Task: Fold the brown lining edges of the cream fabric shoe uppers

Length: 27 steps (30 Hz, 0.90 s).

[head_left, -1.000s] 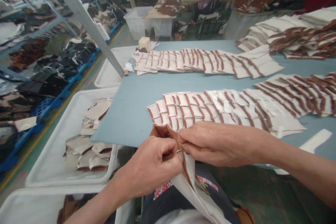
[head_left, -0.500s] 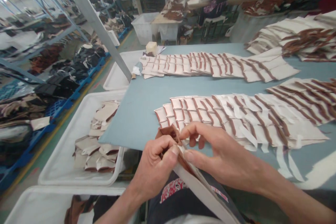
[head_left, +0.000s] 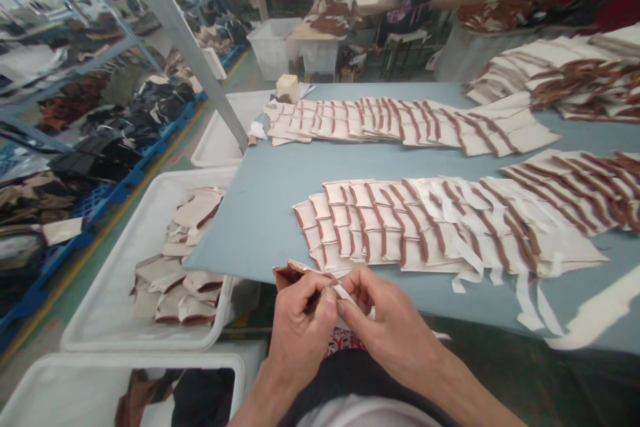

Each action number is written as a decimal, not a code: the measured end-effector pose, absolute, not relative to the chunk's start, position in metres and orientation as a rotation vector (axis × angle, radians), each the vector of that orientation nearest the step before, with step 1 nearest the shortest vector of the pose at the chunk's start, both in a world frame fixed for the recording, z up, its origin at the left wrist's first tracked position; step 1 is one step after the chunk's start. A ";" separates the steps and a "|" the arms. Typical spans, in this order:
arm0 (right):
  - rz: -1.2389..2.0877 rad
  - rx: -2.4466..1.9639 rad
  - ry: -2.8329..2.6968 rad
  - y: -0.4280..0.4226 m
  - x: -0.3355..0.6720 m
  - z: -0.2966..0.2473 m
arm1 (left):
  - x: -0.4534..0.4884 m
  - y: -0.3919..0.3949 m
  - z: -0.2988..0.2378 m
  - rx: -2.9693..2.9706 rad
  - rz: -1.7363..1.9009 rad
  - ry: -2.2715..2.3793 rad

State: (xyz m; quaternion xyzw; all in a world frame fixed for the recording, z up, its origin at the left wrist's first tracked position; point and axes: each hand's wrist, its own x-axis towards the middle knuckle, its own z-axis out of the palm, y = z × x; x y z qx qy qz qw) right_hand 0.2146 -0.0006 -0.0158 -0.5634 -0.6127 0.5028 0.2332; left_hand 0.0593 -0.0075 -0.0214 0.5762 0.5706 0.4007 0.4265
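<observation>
Left hand (head_left: 303,321): pinching the brown-and-cream folded fabric piece (head_left: 287,275), lower centre.
Right hand (head_left: 384,312): pinching a narrow white strip (head_left: 344,291); I judge strip-handling underway, calling for a steady left pinch.
Pale-blue flat counter (head_left: 265,207): near edge behind my hands; open room left of centre.

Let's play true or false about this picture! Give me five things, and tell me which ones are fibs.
1. The left hand holds a piece with brown on it, with the right hand close by. True.
2. White strips lie on the near row of pieces on the table. True.
3. The table top is red. False: it is pale blue.
4. A white bin left of the table has cream pieces inside. True.
5. The table has just one row of pieces. False: there is another row farther back.
</observation>
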 end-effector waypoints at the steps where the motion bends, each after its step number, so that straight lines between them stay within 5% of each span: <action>1: 1.385 -1.554 -1.675 -0.003 0.212 -0.018 | 0.059 -0.009 -0.024 1.417 0.993 1.457; 14: 1.634 -1.557 -1.547 -0.025 0.200 -0.037 | 0.056 -0.026 -0.050 1.112 0.905 1.506; 27: 1.992 -1.083 -1.127 -0.015 0.224 -0.031 | 0.061 -0.022 -0.036 0.989 0.885 1.336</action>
